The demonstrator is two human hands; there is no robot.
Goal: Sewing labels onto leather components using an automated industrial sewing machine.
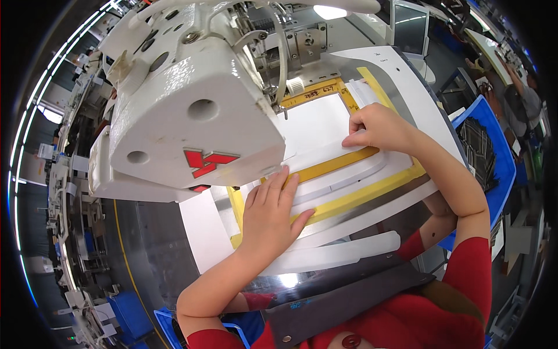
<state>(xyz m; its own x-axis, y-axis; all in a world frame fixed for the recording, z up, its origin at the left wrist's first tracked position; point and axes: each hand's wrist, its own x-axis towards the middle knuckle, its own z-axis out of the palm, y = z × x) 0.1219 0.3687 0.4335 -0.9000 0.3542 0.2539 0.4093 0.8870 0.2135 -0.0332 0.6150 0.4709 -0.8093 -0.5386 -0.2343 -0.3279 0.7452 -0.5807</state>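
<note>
White machine head (192,116) looms; left hand (268,209), fingers spread, at left end of yellow bar (334,166); white sheet (319,123) lies beyond; right hand (381,129) curled over sheet, cannot tell if pinching. Apparent step: smoothing; next likely calls for even pressure.

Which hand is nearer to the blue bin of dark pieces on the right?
Right. The right hand is left of the blue bin; the left hand lies farther left, near the white machine head.

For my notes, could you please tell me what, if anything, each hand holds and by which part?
The left hand rests flat, gripping nothing; whether the right hand, curled over the white sheet, pinches it cannot be told.
</note>
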